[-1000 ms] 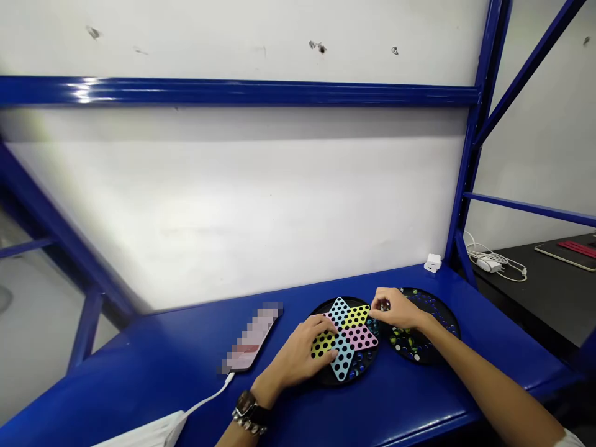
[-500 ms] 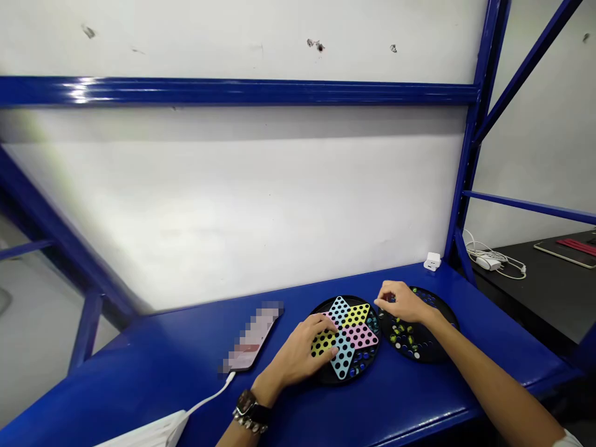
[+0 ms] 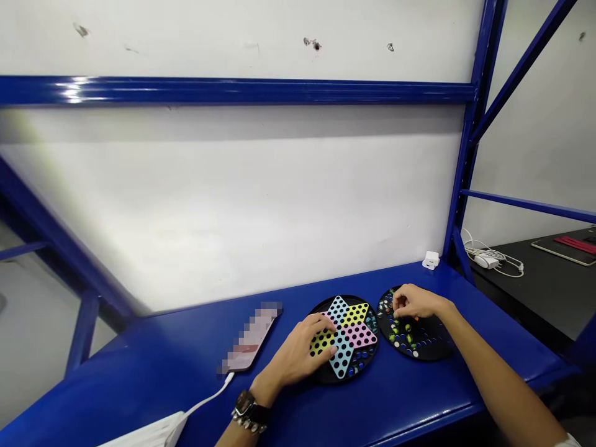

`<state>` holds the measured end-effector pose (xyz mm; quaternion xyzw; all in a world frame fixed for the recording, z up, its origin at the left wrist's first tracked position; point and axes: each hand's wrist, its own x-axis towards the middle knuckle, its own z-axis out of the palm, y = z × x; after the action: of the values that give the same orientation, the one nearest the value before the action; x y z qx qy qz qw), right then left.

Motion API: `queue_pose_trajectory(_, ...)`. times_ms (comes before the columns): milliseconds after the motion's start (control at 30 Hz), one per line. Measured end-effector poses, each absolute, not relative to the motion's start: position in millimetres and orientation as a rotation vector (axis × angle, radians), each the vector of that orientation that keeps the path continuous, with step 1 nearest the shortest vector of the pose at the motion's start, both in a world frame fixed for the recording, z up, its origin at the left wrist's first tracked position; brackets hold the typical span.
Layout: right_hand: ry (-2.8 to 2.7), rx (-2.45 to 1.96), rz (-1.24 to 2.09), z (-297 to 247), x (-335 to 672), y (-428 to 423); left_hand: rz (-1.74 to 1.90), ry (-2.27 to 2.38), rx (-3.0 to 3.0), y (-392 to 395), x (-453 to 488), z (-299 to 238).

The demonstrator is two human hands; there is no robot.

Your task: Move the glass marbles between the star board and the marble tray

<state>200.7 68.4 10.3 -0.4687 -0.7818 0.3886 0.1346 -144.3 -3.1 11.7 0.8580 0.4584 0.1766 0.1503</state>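
Note:
My left hand (image 3: 305,344) lies with fingers apart on a round black Chinese checkers board (image 3: 318,308), whose star of pink, yellow and blue points is dotted with dark holes. Teal and dark blue marbles (image 3: 361,362) sit in the rim sections beside the star. Over a second round black tray (image 3: 431,351) to the right, my right hand (image 3: 416,301) has its thumb and fingertips drawn together. Whatever they hold, if anything, is too small to make out. Yellow-green marbles (image 3: 408,328) and a few pale ones lie scattered below those fingers.
A phone (image 3: 251,341) on a white cable lies left of the board, and a white box (image 3: 149,431) stands at the near edge. White adapters (image 3: 431,260) sit at the back corner by a blue upright (image 3: 460,167). Cables (image 3: 493,261) rest on the black table to the right.
My right hand has moved right, from the gap between the two boards to over the right tray's marbles. My left hand has stayed on the star board.

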Motion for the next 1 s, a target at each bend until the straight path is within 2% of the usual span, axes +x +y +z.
queue_pose_trajectory(100,-2.188,-1.307,0.971,15,204,67,0.504,1.309,2.467,-4,-144,13)
queue_pose_trajectory(267,-2.303,-1.404,1.042,10,204,69,0.493,1.321,2.443,-3,-143,14)
queue_pose_trajectory(467,-2.437,-1.403,0.812,4,189,66,0.501,1.317,2.428,-3,-143,13)
queue_pose_trajectory(867,-2.439,-1.426,0.637,-2,187,67,0.533,1.324,2.485,-3,-142,14)
queue_pose_trajectory(1000,-2.425,-1.386,0.726,-6,186,69,0.518,1.322,2.471,-3,-143,13)
